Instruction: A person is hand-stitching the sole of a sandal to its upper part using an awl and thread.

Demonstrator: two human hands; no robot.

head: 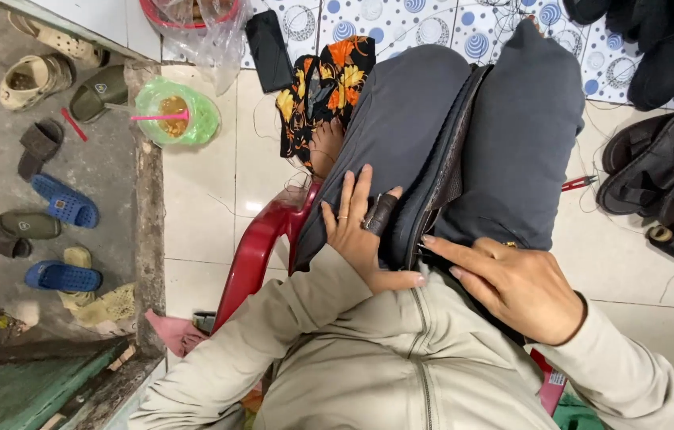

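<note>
Lighting is even and moderately bright; glare marks the floor tile [253,205]; edges show wide-angle distortion; focus stays sharp.

Shoe sole [433,171] between knees — sandals [656,171] right

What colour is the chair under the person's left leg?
Red: the chair is glossy red plastic, seen in the head view beside the left hand.

Tiled floor [201,191]: black sandals [656,171], phone [268,49], bagged drink [174,113].
</note>
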